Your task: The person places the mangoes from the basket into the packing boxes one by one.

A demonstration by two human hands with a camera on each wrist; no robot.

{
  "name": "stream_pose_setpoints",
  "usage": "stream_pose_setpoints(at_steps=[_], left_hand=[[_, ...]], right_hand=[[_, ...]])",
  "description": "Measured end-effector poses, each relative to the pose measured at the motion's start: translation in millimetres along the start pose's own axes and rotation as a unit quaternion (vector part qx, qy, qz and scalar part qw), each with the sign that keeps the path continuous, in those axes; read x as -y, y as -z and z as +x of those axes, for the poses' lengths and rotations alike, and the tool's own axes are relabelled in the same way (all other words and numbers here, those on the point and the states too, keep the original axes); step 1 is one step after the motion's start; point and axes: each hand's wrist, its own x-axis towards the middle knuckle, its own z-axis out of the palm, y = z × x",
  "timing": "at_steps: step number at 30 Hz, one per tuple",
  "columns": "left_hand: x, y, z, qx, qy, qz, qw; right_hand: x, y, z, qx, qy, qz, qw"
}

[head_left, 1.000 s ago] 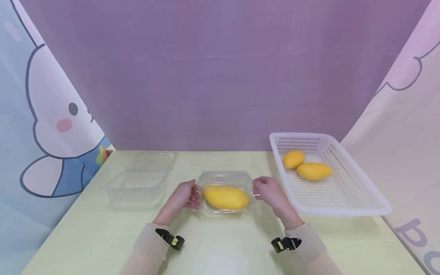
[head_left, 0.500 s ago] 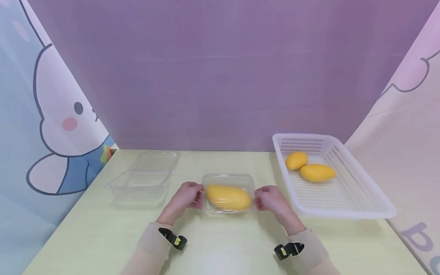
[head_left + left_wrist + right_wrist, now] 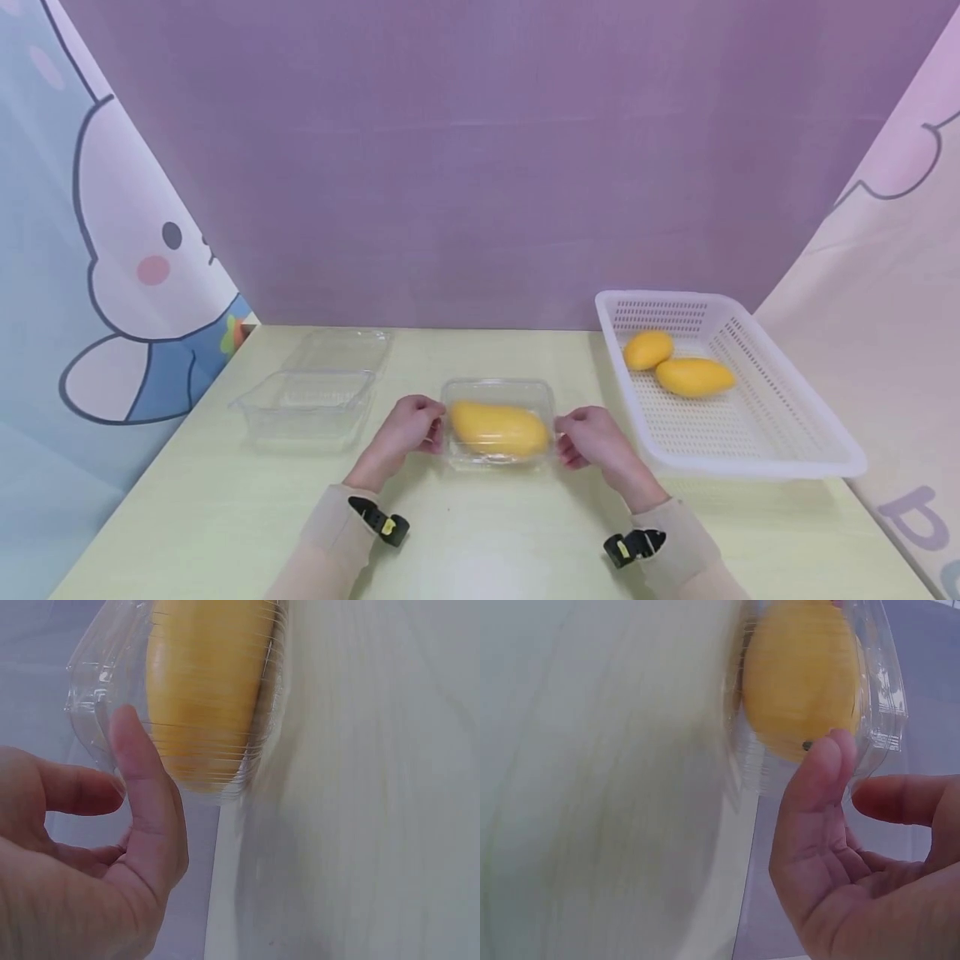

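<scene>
1. I see the left hand point(image 3: 411, 425) and right hand point(image 3: 592, 435) nearest, each pinching a side rim of a clear plastic container point(image 3: 497, 387), thumbs and fingers almost together.
2. Yellow mango point(image 3: 500, 429) inside it, between the hands.
3. White basket point(image 3: 757, 467) to the right: two more mangoes point(image 3: 695, 377) in it.
4. Open clear clamshell point(image 3: 303, 425), well left.
5. Purple backdrop point(image 3: 495, 167) behind.

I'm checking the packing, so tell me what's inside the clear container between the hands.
One yellow mango shows through the clear container. The mango's underside and the container floor directly beneath cannot be seen; the fruit itself covers them.
</scene>
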Motion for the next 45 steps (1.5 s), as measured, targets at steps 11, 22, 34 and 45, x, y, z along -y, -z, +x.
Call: stream_pose_setpoints(at_steps=[11, 22, 34, 45], left_hand=[[1.8, 0.0, 1.5, -0.004, 0.003, -0.006, 1.0000], [0.7, 0.7, 2.5, -0.008, 0.010, -0.001, 0.9999], [-1.7, -2.6, 3.5, 0.000, -0.002, 0.015, 0.9999], [1.6, -0.7, -2.3, 0.010, 0.008, 0.041, 0.9991]], right_hand=[[-1.8, 8.6, -9.1, 0.049, 0.006, 0.010, 0.999], [-3.1, 14.2, -15.3, 0.156, -0.010, 0.013, 0.988], [-11.2, 12.5, -9.0, 0.169, -0.024, 0.038, 0.985], [-15.2, 10.0, -9.5, 0.148, -0.010, 0.060, 0.987]])
